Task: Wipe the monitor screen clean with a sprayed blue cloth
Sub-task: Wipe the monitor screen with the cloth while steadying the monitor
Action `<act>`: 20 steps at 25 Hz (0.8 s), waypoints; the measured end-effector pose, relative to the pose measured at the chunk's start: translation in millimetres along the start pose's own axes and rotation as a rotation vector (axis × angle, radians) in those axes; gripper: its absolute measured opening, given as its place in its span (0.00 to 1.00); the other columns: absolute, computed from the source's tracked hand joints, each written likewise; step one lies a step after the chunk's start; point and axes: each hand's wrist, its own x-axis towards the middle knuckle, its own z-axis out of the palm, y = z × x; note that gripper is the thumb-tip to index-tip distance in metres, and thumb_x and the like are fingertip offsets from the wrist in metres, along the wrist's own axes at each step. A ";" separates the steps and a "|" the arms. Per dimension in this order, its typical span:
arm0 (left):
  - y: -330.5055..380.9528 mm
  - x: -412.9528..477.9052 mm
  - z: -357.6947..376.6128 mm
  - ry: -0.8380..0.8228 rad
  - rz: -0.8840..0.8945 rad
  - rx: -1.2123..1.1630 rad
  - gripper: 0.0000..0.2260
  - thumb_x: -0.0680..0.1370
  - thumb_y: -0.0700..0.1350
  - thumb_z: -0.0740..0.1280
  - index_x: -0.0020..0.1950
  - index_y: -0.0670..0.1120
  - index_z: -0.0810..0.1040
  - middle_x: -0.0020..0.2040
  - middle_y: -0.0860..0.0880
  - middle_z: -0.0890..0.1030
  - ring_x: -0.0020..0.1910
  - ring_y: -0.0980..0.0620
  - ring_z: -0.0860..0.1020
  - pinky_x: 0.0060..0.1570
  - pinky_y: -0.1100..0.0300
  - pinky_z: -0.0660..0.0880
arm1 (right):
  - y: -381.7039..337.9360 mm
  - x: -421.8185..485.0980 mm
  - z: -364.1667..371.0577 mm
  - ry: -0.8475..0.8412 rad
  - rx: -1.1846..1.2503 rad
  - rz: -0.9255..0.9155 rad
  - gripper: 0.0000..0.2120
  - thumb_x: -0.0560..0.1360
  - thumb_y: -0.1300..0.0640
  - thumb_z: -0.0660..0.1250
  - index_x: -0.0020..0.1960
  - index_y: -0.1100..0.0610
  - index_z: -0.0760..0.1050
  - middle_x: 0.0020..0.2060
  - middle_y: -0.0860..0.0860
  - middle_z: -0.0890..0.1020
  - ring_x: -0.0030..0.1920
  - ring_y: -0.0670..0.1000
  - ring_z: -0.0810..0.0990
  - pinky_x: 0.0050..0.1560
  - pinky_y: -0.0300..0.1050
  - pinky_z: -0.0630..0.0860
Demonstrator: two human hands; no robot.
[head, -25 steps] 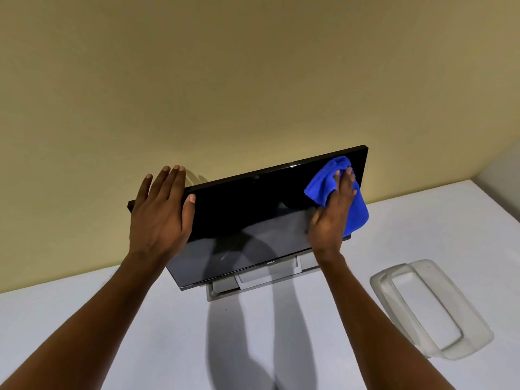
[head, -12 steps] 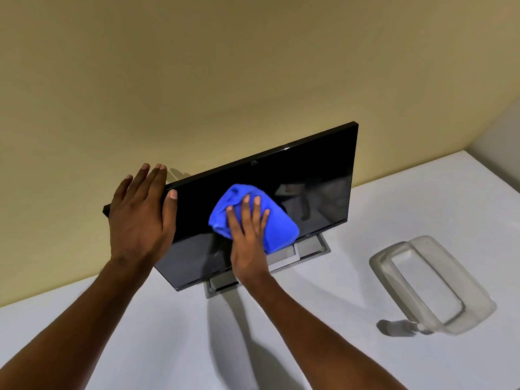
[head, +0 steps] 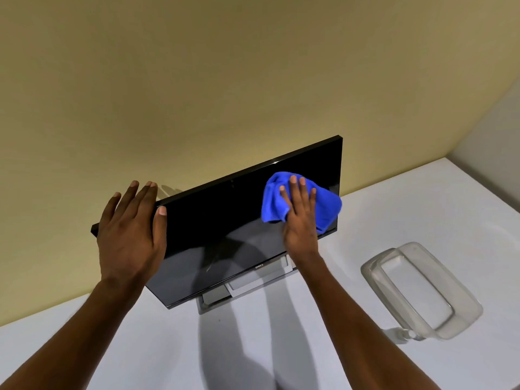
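Observation:
A black monitor (head: 222, 220) stands on a silver stand (head: 244, 285) on the white table, its dark screen facing me. My left hand (head: 130, 235) lies flat over the screen's upper left corner, fingers reaching past the top edge. My right hand (head: 299, 218) presses a bunched blue cloth (head: 323, 204) flat against the right part of the screen, fingers spread on top of it. The cloth reaches the monitor's right edge. No spray bottle is in view.
A clear plastic container (head: 422, 291) lies on the white table (head: 394, 209) to the right of the monitor. A beige wall (head: 225, 80) rises right behind the monitor. A grey surface (head: 495, 142) stands at the far right corner.
My right hand swept the blue cloth from the screen's upper right to its middle, and now it is back at the right side. My left hand stayed on the upper left corner.

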 end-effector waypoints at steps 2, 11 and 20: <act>0.6 -0.3 -0.9 -0.013 -0.002 0.003 0.25 0.87 0.51 0.49 0.75 0.38 0.74 0.73 0.40 0.78 0.80 0.43 0.69 0.80 0.45 0.61 | 11.2 6.7 -4.2 0.117 0.029 0.172 0.41 0.74 0.74 0.54 0.85 0.55 0.53 0.84 0.56 0.56 0.84 0.62 0.55 0.83 0.62 0.46; 4.7 1.5 -6.4 -0.071 -0.030 0.004 0.25 0.86 0.51 0.51 0.75 0.39 0.75 0.75 0.42 0.77 0.81 0.43 0.68 0.81 0.45 0.59 | -80.4 -14.9 15.8 0.340 0.368 1.305 0.25 0.84 0.64 0.55 0.81 0.55 0.61 0.71 0.51 0.70 0.66 0.53 0.70 0.74 0.51 0.66; 3.7 -1.8 -9.8 -0.104 -0.024 0.014 0.26 0.86 0.52 0.50 0.75 0.39 0.74 0.74 0.42 0.77 0.80 0.43 0.68 0.81 0.45 0.60 | -204.6 -30.0 50.9 0.264 1.179 1.631 0.29 0.83 0.69 0.57 0.82 0.63 0.55 0.81 0.62 0.61 0.81 0.63 0.61 0.80 0.55 0.61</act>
